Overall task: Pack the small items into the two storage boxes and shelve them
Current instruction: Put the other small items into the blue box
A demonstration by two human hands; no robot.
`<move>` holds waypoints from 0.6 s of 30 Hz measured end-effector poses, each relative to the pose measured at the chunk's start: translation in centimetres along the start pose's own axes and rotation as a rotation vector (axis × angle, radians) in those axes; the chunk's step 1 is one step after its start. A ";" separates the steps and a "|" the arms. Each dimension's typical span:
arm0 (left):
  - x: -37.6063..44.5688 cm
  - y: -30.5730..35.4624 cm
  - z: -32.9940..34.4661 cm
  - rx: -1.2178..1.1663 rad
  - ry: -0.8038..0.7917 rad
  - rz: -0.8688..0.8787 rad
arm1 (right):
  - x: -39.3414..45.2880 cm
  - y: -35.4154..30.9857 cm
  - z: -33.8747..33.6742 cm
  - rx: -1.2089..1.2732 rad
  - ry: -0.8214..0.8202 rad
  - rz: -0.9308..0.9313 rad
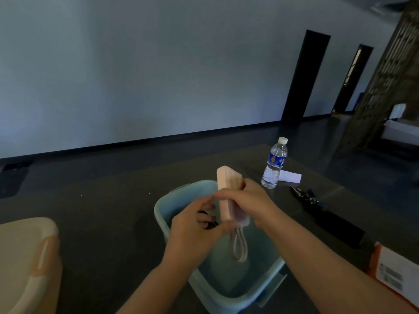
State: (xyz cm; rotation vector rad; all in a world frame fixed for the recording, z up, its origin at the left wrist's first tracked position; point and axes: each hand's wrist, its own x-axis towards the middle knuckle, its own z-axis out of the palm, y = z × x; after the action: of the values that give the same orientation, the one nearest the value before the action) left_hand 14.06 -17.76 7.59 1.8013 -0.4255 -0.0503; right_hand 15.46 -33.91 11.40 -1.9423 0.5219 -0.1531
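Both hands hold a pink power bank (224,189) upright above the open blue storage box (165,214). My right hand (247,202) grips its upper body from the right. My left hand (192,230) pinches its lower end from the left. A short looped cable (238,248) hangs from the bottom of the power bank into the box. Something dark lies inside the box behind my left hand, mostly hidden. A beige storage box with its lid on (27,264) sits at the lower left.
A water bottle (274,164) stands on the dark mat beyond the blue box, with a white paper (291,176) beside it. A black folded umbrella (328,216) lies to the right. An orange and white carton (394,273) sits at the right edge.
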 end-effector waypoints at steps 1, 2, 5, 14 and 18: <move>0.1 -0.5 -0.7 0.034 0.035 -0.004 | 0.4 0.1 -0.2 -0.083 0.009 -0.033; 0.3 -1.2 -1.3 0.056 0.084 -0.005 | 0.6 0.2 -0.3 -0.192 0.012 -0.065; 0.6 -3.0 -2.4 0.155 0.195 0.015 | 1.0 1.3 0.8 -0.525 -0.031 -0.135; 0.1 -5.9 -2.9 0.469 0.018 0.076 | 2.0 5.4 5.0 -1.095 -0.331 -0.134; 0.1 -6.2 -3.2 0.463 0.009 0.082 | 1.9 5.6 5.3 -1.210 -0.391 -0.105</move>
State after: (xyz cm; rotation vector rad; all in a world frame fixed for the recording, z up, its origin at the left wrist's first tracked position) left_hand 16.56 -13.55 2.67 2.2344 -0.5352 0.1227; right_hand 17.33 -32.12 3.92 -3.0630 0.2350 0.6099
